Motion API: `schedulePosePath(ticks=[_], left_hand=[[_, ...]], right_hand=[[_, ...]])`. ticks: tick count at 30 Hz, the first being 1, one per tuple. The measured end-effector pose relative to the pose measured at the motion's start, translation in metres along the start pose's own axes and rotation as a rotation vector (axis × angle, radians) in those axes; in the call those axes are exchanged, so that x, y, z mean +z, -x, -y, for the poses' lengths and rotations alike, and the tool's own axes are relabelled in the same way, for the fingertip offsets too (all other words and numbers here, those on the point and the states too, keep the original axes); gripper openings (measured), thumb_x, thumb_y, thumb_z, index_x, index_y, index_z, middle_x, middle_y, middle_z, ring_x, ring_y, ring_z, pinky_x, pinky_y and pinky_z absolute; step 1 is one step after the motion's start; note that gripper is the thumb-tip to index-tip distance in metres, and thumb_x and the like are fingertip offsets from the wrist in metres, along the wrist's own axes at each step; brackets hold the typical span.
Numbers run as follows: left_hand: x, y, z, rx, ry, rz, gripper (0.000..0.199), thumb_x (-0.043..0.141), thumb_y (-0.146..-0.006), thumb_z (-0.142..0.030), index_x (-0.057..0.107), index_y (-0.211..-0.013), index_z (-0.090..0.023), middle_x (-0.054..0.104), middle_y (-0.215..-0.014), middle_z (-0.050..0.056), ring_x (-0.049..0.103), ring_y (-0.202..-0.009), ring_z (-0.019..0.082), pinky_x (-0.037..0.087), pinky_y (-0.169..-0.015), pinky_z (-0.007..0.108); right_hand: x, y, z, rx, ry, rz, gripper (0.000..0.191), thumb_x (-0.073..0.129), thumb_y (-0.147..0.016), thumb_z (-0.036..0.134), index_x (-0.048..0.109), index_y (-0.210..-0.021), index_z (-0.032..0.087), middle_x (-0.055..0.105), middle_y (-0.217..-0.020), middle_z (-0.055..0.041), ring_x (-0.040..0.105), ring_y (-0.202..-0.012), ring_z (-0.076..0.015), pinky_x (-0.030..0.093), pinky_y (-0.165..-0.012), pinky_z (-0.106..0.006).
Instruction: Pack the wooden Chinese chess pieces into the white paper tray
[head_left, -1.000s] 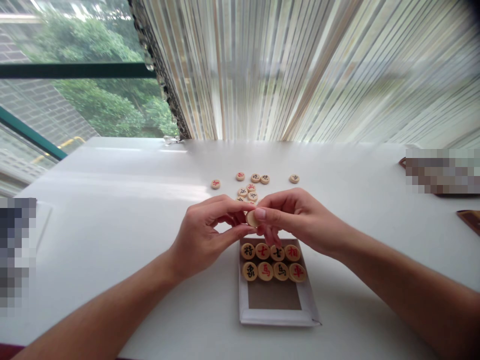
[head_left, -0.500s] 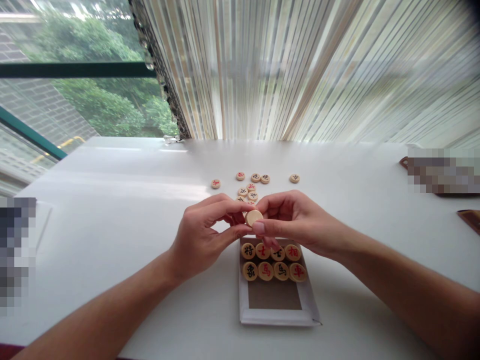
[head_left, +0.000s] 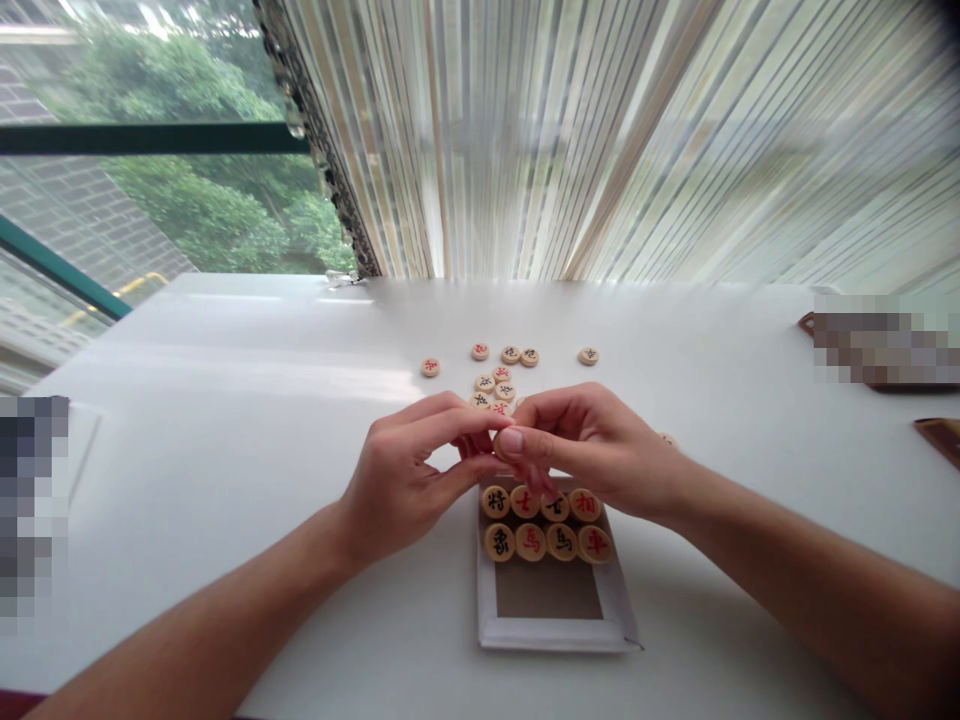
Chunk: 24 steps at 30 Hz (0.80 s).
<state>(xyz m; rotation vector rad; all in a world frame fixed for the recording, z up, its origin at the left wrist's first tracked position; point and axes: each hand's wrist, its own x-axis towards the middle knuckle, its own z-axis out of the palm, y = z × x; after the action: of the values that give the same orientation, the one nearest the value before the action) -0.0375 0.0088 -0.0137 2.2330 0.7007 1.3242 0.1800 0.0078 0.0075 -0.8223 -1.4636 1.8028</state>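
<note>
Above the far edge of the shallow tray [head_left: 559, 635], a small round wooden piece [head_left: 498, 446] sits between the person's two hands. The right hand [head_left: 592, 452] has its thumb laid across the piece, with fingers bent behind; the left hand [head_left: 412, 475] closes index finger and thumb at the piece's upper and lower edges. Both grips appear to be on the piece at once, though only a sliver of wood shows past the thumb, and which face is turned up cannot be told.

For handling it well, one hand should probably bear the piece by its rim while the other turns it, since two firm pinches would work against each other. Sliding the right thumb off the flat face would let any marking be read. The right hand's lower fingers hang over the tray's far row [head_left: 496, 502], and whether they touch it is unclear; lifting them slightly would keep that row and the near row [head_left: 561, 542] from being nudged. Each row holds four pieces, black and red markings alternating. A light pinch seems enough, kept low over the tray so a slip would be a short drop.

Beyond the tray, on the white desk [head_left: 262, 420], lie a loose cluster [head_left: 485, 383] and several scattered pieces [head_left: 589, 356]. Another piece [head_left: 667, 439], right of the tray, is partly hidden by the right forearm.
</note>
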Motion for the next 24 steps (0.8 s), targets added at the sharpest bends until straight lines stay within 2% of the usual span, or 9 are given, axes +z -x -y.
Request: schedulePosePath(ticks=[6, 14, 20, 24], left_hand=[[-0.0008, 0.0009, 0.0011, -0.01, 0.028, 0.004, 0.025, 0.084, -0.088, -0.011, 0.079, -0.112, -0.016, 0.075, -0.09, 0.003, 0.069, -0.077, 0.01, 0.058, -0.072, 0.019], [0.0, -0.001, 0.0001, -0.107, 0.161, -0.022, 0.028, 0.082, -0.091, -0.013, 0.079, -0.118, -0.017, 0.071, -0.092, 0.005, 0.069, -0.077, 0.012, 0.062, -0.069, 0.022], [0.0016, -0.0014, 0.0002, -0.21, 0.211, -0.089, 0.019, 0.083, -0.089, -0.013, 0.079, -0.108, -0.015, 0.075, -0.093, 0.006, 0.074, -0.081, 0.014, 0.064, -0.07, 0.024], [0.0015, -0.0021, 0.0013, -0.122, 0.117, -0.135, 0.015, 0.085, -0.086, -0.011, 0.078, -0.099, -0.016, 0.075, -0.091, 0.005, 0.071, -0.077, 0.012, 0.062, -0.068, 0.023]], right_hand=[[-0.0009, 0.0004, 0.0041, -0.001, 0.037, 0.019, 0.037, 0.087, -0.088, 0.043, 0.07, -0.072, 0.014, 0.064, -0.062, -0.0005, 0.059, -0.056, -0.0117, 0.048, -0.055, -0.024], [-0.0078, 0.0029, 0.0034, -0.015, 0.064, 0.015, 0.031, 0.079, -0.096, 0.044, 0.078, -0.089, 0.015, 0.069, -0.077, -0.0033, 0.062, -0.064, -0.0121, 0.05, -0.057, -0.024], [-0.0075, 0.0011, 0.003, -0.074, 0.112, -0.019, 0.025, 0.085, -0.091, 0.04, 0.085, -0.104, 0.019, 0.075, -0.082, -0.0042, 0.066, -0.067, -0.0131, 0.055, -0.06, -0.024], [-0.0048, 0.001, 0.0045, -0.098, 0.159, -0.073, 0.028, 0.087, -0.087, 0.04, 0.087, -0.106, 0.019, 0.079, -0.085, -0.0059, 0.069, -0.072, -0.0156, 0.061, -0.067, -0.028]])
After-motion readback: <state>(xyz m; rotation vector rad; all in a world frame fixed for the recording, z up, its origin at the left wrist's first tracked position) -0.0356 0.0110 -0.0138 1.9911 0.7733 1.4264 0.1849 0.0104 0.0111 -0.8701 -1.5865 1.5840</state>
